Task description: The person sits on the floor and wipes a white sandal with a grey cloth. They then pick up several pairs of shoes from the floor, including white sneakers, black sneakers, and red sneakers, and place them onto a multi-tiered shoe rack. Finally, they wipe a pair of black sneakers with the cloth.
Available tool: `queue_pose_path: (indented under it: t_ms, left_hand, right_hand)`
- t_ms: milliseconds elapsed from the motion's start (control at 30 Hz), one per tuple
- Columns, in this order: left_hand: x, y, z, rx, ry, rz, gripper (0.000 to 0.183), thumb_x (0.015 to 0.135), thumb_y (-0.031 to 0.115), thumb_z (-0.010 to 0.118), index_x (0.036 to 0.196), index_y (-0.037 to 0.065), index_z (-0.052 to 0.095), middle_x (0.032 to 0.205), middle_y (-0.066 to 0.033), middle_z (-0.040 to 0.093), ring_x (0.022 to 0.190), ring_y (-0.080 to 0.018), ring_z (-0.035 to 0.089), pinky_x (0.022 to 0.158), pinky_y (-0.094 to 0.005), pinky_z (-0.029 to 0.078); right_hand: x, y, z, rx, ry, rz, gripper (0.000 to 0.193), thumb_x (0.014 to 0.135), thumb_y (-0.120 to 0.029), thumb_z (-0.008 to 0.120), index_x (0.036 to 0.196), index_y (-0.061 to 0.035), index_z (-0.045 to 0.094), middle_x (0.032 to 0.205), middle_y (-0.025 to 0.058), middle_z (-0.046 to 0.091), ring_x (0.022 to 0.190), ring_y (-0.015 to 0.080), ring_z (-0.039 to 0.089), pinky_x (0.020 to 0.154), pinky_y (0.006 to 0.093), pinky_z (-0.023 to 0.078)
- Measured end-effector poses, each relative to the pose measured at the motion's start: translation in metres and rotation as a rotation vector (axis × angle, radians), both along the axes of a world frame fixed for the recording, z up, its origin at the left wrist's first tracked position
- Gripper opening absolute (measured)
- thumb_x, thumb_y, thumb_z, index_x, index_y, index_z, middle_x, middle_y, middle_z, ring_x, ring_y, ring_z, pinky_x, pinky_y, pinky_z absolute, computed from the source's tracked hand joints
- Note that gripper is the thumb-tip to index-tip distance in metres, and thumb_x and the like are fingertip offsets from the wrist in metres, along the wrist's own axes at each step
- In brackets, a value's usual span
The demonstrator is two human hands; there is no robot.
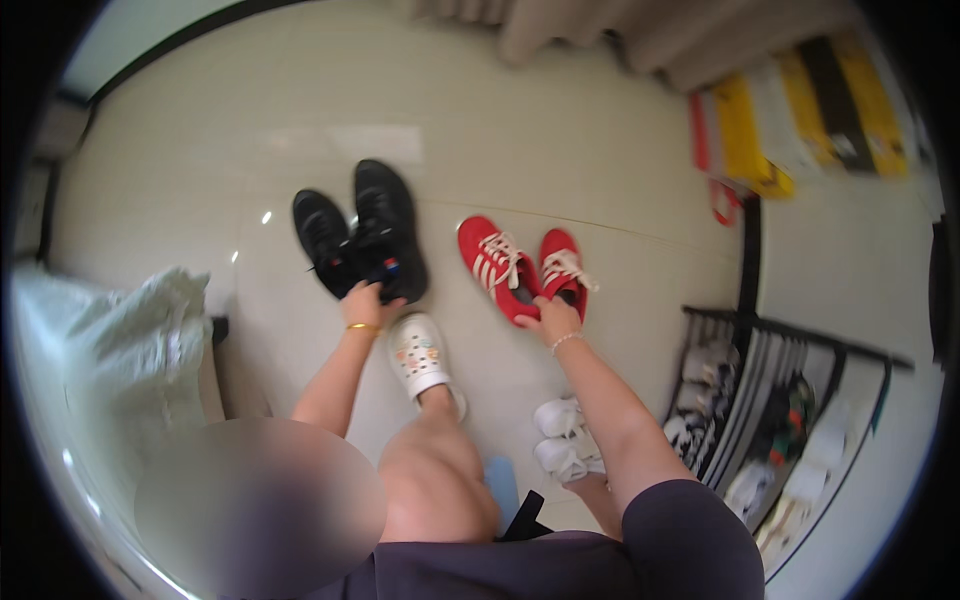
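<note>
My left hand (368, 302) is closed around the heels of a pair of black sneakers (388, 225), whose toes point away from me. To the right, a pair of red sneakers (480, 245) with white stripes and white laces is gripped at the heels by my right hand (552, 318). The fingers of both hands partly hide the heel openings. Both pairs are at the tiled floor; whether they rest on it or hang just above, I cannot tell. A white clog (417, 355) with small charms is on a foot just behind the black pair.
At right stands a low shoe rack (790, 340) holding several shoes. Yellow bags (750, 130) stand at the far right, near a beige curtain (600, 35). A pale green plastic-wrapped bundle (120, 350) occupies the left. White shoes (562, 440) are near my right forearm.
</note>
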State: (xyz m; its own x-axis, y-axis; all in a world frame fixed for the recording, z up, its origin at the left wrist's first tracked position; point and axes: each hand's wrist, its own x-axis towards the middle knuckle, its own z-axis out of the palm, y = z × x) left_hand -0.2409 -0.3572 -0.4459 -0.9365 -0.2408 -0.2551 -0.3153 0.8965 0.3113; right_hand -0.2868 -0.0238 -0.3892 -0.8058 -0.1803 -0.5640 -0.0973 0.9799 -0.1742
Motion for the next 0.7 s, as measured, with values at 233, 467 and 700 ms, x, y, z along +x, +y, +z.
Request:
queue_pose_path:
  t_ms: [233, 467, 700]
  left_hand:
    - [0.0, -0.008, 0.052, 0.155, 0.157, -0.127, 0.049, 0.066, 0.038, 0.074, 0.092, -0.002, 0.063, 0.088, -0.02, 0.062, 0.086, -0.0332, 0.059, 0.076, -0.0385, 0.045]
    - [-0.005, 0.045, 0.133, 0.463, 0.273, -0.271, 0.048, 0.065, 0.035, 0.075, 0.087, -0.006, 0.063, 0.074, -0.0191, 0.064, 0.071, -0.028, 0.063, 0.068, -0.0369, 0.046]
    - [0.044, 0.16, 0.395, 0.502, 0.61, -0.853, 0.035, 0.062, 0.028, 0.076, 0.074, -0.002, 0.061, 0.067, -0.0171, 0.058, 0.063, -0.034, 0.055, 0.06, -0.0376, 0.043]
  right_hand:
    - [0.125, 0.114, 0.178, 0.102, 0.19, -0.222, 0.049, 0.071, -0.056, 0.057, 0.081, -0.0097, 0.066, 0.08, 0.0102, 0.06, 0.075, 0.0254, 0.06, 0.067, 0.038, 0.047]
    - [0.317, 0.171, 0.264, 0.156, 0.594, -0.472, 0.044, 0.068, -0.055, 0.06, 0.078, -0.012, 0.067, 0.073, 0.0051, 0.057, 0.071, 0.0203, 0.057, 0.066, 0.0342, 0.04]
    - [0.398, 0.187, 0.286, 0.082, 0.76, -0.661, 0.046, 0.068, -0.055, 0.06, 0.071, -0.0095, 0.065, 0.071, 0.0064, 0.059, 0.071, 0.022, 0.057, 0.067, 0.0355, 0.04]
